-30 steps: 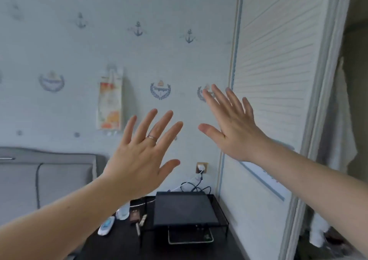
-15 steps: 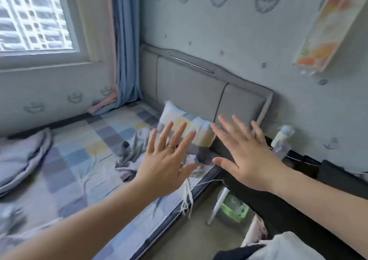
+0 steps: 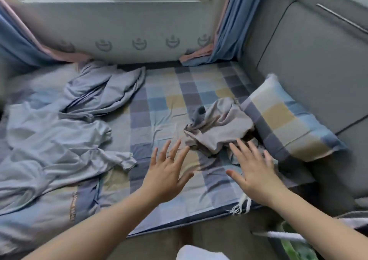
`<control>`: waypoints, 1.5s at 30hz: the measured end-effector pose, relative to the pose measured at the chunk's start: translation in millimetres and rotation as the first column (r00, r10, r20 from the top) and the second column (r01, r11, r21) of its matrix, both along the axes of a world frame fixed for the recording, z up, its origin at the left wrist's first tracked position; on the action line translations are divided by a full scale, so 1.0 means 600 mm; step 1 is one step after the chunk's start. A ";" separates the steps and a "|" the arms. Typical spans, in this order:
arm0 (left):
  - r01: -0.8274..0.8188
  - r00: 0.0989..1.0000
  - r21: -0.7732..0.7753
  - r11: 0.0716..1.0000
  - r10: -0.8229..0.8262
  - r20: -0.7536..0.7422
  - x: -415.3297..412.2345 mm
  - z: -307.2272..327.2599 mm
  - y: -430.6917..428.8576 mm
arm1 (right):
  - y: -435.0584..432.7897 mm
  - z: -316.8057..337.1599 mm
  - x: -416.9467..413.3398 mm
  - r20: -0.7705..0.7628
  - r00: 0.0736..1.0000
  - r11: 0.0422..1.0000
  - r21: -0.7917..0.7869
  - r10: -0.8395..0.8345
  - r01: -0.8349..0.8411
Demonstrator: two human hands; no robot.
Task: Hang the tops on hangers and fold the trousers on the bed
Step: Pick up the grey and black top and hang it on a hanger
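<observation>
A crumpled grey garment [image 3: 217, 129] lies on the checked bed sheet [image 3: 169, 100], beside the pillow. A pale blue garment [image 3: 57, 146] is spread in folds on the bed's left side, and a grey-blue one [image 3: 103, 92] lies bunched behind it. My left hand [image 3: 167, 172] hovers above the sheet, fingers spread, holding nothing. My right hand [image 3: 254, 170] is also spread and empty, its fingertips just short of the grey garment. No hangers are in view.
A checked pillow [image 3: 286, 118] leans against the grey padded headboard [image 3: 310, 64] on the right. Blue curtains [image 3: 229, 26] hang at both sides of the window wall. The bed's near edge [image 3: 179, 222] runs below my hands, with floor beneath.
My view has swung from the wall and wardrobe, past the headboard, down onto the bed. Both hands stay spread and empty in front of me.
</observation>
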State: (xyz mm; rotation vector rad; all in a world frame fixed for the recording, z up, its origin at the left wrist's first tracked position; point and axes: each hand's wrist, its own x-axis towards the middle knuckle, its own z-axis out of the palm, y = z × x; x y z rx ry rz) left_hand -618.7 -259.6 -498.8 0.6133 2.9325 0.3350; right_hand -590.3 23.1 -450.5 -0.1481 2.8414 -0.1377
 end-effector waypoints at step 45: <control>0.146 0.932 -0.050 0.988 -0.120 0.341 -0.440 -0.882 0.153 | 0.070 -0.891 -0.491 0.077 0.911 0.869 -0.278 -0.405 0.410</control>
